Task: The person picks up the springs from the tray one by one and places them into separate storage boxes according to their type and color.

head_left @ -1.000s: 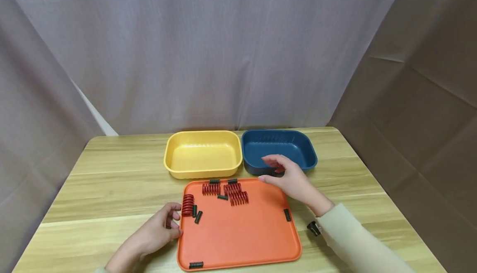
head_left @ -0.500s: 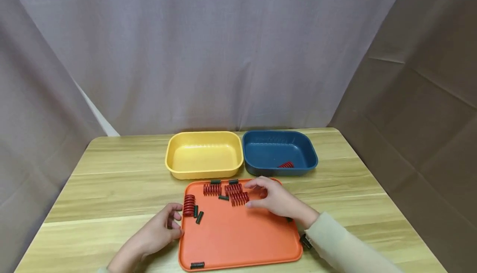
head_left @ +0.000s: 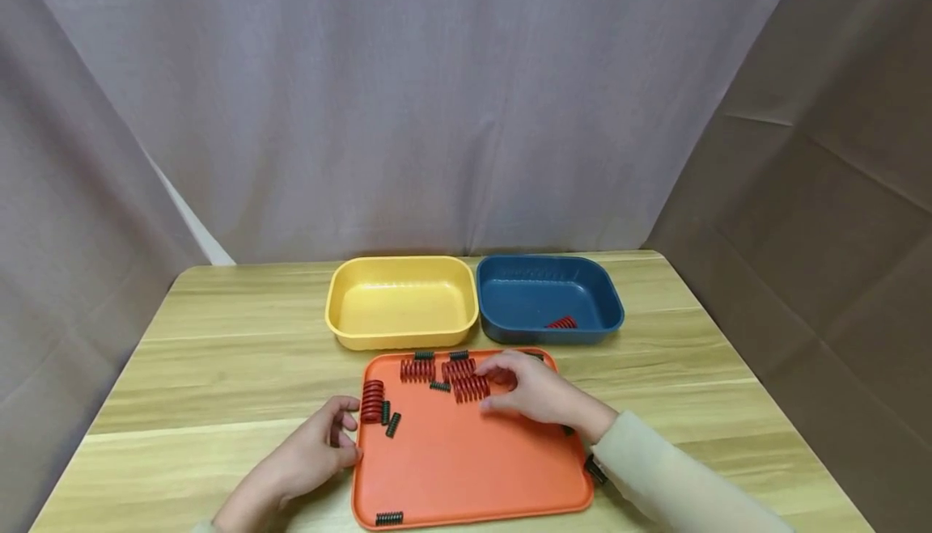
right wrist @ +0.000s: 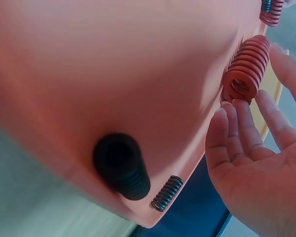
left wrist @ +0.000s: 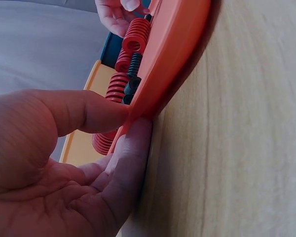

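At the left edge of the orange tray (head_left: 473,468), my left hand (head_left: 316,448) pinches the rim between thumb and fingers; the left wrist view shows the thumb on top of the rim. My right hand (head_left: 535,391) reaches over the tray's far part, fingers spread around the right end of a red coil spring (head_left: 472,389). In the right wrist view the fingertips are right at the end of that red spring (right wrist: 246,69), fingers loosely extended. Beside it lie more red springs (head_left: 418,370) and small dark green springs (head_left: 440,386).
Behind the tray stand a yellow bin (head_left: 400,339) and a blue bin (head_left: 546,335), side by side. One red spring (head_left: 562,323) lies in the blue bin. A dark spring (head_left: 389,518) lies at the tray's near left corner, and another dark spring (right wrist: 165,192) near its far right corner.
My right hand has come back from over the blue bin to the red springs on the tray. A red spring now shows in the blue bin. My left hand stays at the rim.
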Motion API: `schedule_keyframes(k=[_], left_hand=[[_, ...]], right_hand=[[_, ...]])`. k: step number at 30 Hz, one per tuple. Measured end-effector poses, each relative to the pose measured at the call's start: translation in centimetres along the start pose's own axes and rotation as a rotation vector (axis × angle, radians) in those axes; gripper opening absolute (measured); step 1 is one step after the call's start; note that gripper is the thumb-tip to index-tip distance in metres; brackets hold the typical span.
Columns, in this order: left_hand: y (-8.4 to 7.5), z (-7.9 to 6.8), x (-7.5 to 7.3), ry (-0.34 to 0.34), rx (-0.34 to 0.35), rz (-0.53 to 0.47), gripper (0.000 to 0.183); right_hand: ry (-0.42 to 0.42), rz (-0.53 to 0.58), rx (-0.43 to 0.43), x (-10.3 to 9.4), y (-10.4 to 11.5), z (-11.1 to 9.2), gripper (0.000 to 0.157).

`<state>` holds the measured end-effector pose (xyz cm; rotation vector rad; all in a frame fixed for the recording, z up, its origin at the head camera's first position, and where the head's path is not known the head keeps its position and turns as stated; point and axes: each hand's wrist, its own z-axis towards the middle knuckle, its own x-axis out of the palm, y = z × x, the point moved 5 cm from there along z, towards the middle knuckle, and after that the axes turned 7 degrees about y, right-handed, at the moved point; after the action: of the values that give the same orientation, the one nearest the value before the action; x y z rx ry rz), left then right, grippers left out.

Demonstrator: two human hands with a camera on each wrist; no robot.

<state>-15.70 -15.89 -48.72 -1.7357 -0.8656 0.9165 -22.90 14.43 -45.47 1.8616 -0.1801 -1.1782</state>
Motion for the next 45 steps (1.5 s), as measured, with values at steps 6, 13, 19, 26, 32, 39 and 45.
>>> schedule_keyframes(k=[6,13,19,26,32,39,45], left_hand=[[0.0,0.0,0.1,-0.001,0.006,0.006,0.059],[0.1,0.3,0.1,0.001,0.003,0.016,0.059],[-0.1,0.1,0.0,-0.01,0.001,0.022,0.059],[-0.1,0.0,0.1,-0.011,-0.005,0.029,0.059],[-0.1,0.1,0.0,-0.014,-0.001,0.027,0.059],[0.1,0.1,0.0,-0.014,-0.007,0.021,0.059],[0.0,0.2,0.0,-0.01,0.002,0.018,0.059]], right_hand=[[-0.002,-0.037,0.01,0.1,-0.2,0.1,0.044],[-0.011,-0.073,0.025,0.1,-0.2,0.2,0.038],[-0.001,-0.159,0.036,0.4,0.0,0.6,0.03],[0.029,-0.239,0.041,0.8,0.2,0.8,0.031],[0.055,-0.298,0.053,1.0,0.7,0.6,0.031],[0.099,-0.338,0.04,1.1,1.1,0.0,0.027],[0.098,-0.318,0.024,0.3,1.0,-0.6,0.024]])
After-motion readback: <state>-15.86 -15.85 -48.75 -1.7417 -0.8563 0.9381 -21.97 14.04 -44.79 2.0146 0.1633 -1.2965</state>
